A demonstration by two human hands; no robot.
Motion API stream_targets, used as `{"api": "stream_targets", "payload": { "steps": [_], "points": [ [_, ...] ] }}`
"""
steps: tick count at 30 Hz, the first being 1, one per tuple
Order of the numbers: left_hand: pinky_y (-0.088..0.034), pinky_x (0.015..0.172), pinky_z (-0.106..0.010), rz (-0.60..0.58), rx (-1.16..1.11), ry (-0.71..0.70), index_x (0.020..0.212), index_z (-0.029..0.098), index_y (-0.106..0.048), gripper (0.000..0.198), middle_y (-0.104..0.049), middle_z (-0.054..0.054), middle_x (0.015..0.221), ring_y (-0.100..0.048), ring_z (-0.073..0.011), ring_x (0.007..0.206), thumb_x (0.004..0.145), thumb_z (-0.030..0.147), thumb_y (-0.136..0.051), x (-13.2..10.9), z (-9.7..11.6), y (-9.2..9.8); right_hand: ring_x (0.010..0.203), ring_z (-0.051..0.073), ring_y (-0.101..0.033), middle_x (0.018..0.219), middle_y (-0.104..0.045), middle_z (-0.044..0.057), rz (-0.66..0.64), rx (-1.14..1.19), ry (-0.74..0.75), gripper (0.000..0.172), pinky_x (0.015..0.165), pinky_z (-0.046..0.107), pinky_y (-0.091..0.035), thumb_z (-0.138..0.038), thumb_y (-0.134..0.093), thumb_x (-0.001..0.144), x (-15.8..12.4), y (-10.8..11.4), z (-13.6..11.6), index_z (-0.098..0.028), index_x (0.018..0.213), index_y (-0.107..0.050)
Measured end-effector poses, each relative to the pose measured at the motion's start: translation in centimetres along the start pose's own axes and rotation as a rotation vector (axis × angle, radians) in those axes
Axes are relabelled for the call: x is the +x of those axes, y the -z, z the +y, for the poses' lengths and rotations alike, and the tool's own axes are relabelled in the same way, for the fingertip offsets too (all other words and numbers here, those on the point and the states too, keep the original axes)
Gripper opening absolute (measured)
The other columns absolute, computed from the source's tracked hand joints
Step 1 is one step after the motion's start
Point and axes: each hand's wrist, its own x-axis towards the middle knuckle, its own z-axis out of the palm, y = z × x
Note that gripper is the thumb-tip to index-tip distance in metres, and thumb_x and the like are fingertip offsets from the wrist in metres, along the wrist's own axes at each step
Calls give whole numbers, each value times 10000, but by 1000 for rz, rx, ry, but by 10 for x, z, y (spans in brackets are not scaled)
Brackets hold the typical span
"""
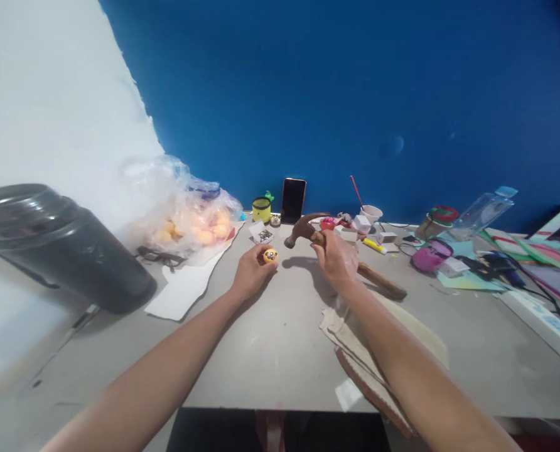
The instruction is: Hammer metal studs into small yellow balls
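My left hand (252, 271) pinches a small round yellow-orange piece (270, 256) with dark and shiny dots on its face, low over the table. In my right hand (337, 258) is a claw hammer (382, 280), gripped on its wooden handle near the head. The hammer's brown metal head points left, above the table and to the right of the yellow piece, apart from it. Just beyond my left hand lies a small open white box (263, 235) with shiny bits in it. Under my right forearm a beige cloth (414, 323) is spread, partly hidden.
A large dark bottle (73, 251) leans in at the left, near clear plastic bags (199, 213) with orange things. A phone (293, 201) stands against the blue wall. Small boxes, a white cup (371, 214), a purple pouch (430, 255) and a power strip (541, 320) are at the right.
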Motion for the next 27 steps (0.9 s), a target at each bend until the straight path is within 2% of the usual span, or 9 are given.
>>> {"api": "stream_targets", "payload": {
  "steps": [2,5,12,16,18,21,27],
  "points": [
    [-517,766,-320,-8,-22,-4,958,178,-725,285,-719,-14,870,-638,-188,803,696,290,-707,-1,0,0,948,283,-652,1032,-742,139,70,19,76,200,792,342,-376,-313,-618,1018,-5,0,-6,-173,1156,-653],
    [-503,708,-312,-27,-92,12,949,171,-725,301,-697,-9,802,-613,-179,743,676,299,-720,-2,2,-1,933,278,-636,954,-738,118,69,34,176,175,785,349,-362,-301,-599,1020,-10,-3,-12,-191,1129,-680],
    [-528,704,-315,-15,-189,93,925,166,-725,336,-719,-17,811,-639,-182,751,615,291,-760,-2,6,-3,884,271,-605,913,-718,127,253,12,148,268,802,357,-347,-363,-511,1069,-9,-1,-8,-166,1059,-692],
    [-522,718,-311,-44,-234,67,908,157,-737,300,-709,-1,777,-625,-166,729,632,271,-764,-3,4,-5,823,242,-587,800,-690,78,257,15,294,279,754,354,-319,-365,-492,1089,-10,-6,-11,-196,992,-692],
    [-522,720,-303,-48,-268,82,935,154,-747,319,-714,2,780,-633,-164,731,631,249,-765,-4,4,-5,803,233,-577,785,-679,68,347,33,325,294,745,352,-318,-394,-492,1093,-10,-8,-11,-201,976,-681],
    [-526,720,-303,-39,-310,113,950,144,-755,348,-732,-16,795,-655,-174,741,617,241,-786,-4,5,-5,764,230,-550,763,-655,70,501,40,290,367,730,349,-322,-455,-471,1096,-7,-9,-7,-201,899,-649],
    [-495,679,-295,-19,-257,82,898,150,-767,289,-697,3,722,-603,-154,672,633,263,-782,-3,7,-3,765,223,-559,731,-637,49,432,24,378,336,722,340,-323,-413,-455,1105,-6,-13,-5,-213,924,-656]
  ]
}}
